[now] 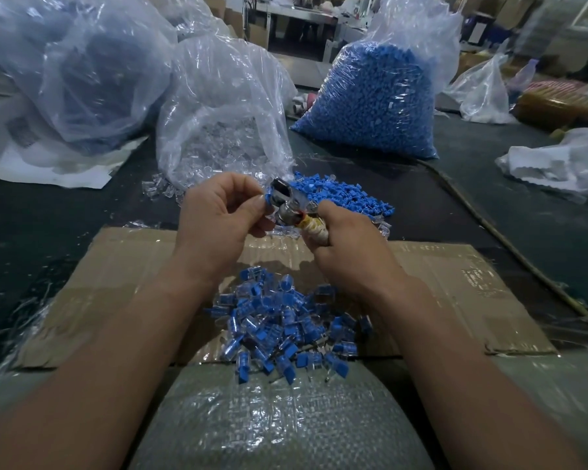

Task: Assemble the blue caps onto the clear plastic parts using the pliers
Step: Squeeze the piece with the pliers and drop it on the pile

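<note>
Mid-scene: left hand (218, 212) pinches a blue cap (268, 199) between thumb and fingertips, held up right against the pliers (283, 193). Any clear part under the cap is too blurred to confirm. On the other side, right hand (348, 242) is clenched round the pliers' tape-wrapped handles, metal head pointing left into the pinch. Jaws look closed at the cap; exact contact can't be told. Judged step: squeezing a cap onto a clear body, with the left hand steadying the piece so the jaws bite square.

Supplies sit just beyond the hands for short reaches. The loose caps pile (343, 195) is just behind the right hand. Spilled clear parts (160, 189) lie far left at the mouth of the clear-parts bag (224, 123). A big bag of blue caps (374, 103) stands further back right, likely refill stock.

The finished pile (286, 323) of capped pieces lies near, between the forearms, on flattened cardboard (455, 283), so a done piece can simply drop from the hands. A woven sack (279, 422) is nearest, under the pile's near edge. Also a dark table surface (455, 184) and a cloudy bag (75, 72) far left.

Progress: modest finished heap against full stock bags, so early in the job by the look of it. Risk: cap skewed in the jaws, or a fingertip nipped
</note>
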A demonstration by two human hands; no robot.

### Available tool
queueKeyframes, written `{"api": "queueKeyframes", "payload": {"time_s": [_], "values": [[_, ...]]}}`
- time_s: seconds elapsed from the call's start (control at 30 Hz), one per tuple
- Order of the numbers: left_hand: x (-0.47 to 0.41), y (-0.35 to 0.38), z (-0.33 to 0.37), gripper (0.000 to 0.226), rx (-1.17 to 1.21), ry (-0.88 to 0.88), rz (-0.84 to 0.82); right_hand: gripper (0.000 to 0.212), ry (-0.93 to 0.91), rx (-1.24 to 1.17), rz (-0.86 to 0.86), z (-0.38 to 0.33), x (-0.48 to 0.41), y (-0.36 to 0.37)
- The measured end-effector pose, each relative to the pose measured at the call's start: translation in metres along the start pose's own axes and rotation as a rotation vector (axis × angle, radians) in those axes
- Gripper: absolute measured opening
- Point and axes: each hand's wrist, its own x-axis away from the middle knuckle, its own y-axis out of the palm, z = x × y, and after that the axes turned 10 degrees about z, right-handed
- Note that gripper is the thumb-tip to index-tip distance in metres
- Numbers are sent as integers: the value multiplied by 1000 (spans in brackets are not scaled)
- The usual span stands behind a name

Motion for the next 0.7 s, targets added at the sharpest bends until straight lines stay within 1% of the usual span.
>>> {"api": "queueKeyframes", "payload": {"time_s": [0.13, 0.27, 0.43, 0.57, 0.67, 0.7], "values": [[0, -1, 1, 26, -12, 13, 0, 13, -3, -9, 21, 1, 0, 1], [0, 0, 2, 25, -52, 8, -9, 10, -10, 7, 4, 5, -2, 3], [-2, -6, 7, 22, 27, -72, 15, 13, -20, 183, -56, 20, -6, -5], [0, -8, 13, 16, 31, -139, -119, 17, 18, 197, -94, 29, -7, -8], [1, -8, 14, 5, -7, -217, -189, 22, 51, 159, -144, 29, -7, -9], [0, -8, 14, 5, -18, -240, -220, 24, 56, 160, -165, 29, -7, -9]]}}
